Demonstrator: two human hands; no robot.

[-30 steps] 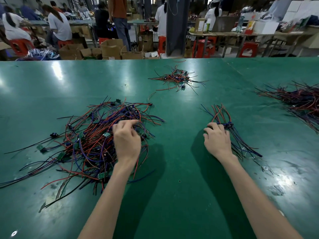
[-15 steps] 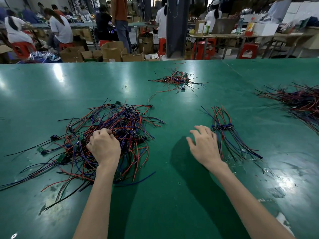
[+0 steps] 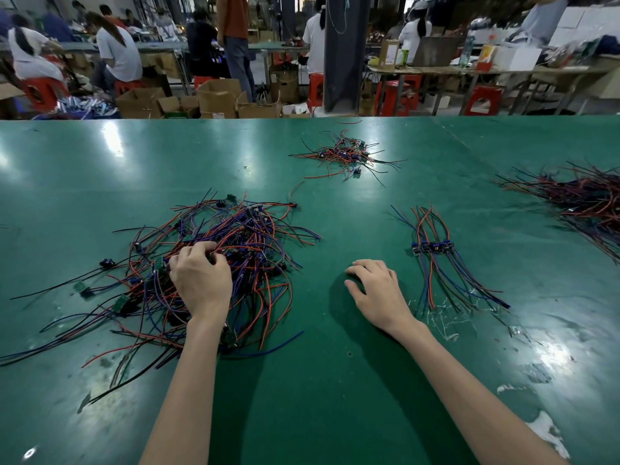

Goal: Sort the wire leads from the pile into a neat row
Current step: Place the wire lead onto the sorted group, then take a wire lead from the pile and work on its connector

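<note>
One wire pile (image 3: 255, 236) clutched by left grip (image 3: 201, 280), right grip (image 3: 375, 290) slack on table (image 3: 318, 397), sorted row (image 3: 432, 246) nearby

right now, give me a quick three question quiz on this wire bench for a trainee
1. True or false: the right hand rests on the neat row.
2. The left hand curls its fingers into: A the big pile, B a tray, C the neat row.
3. Fill in: the neat row lies to the ___ of the big pile.
Key: 1 false, it lies open on the bare table beside the row. 2 A. 3 right.
</note>
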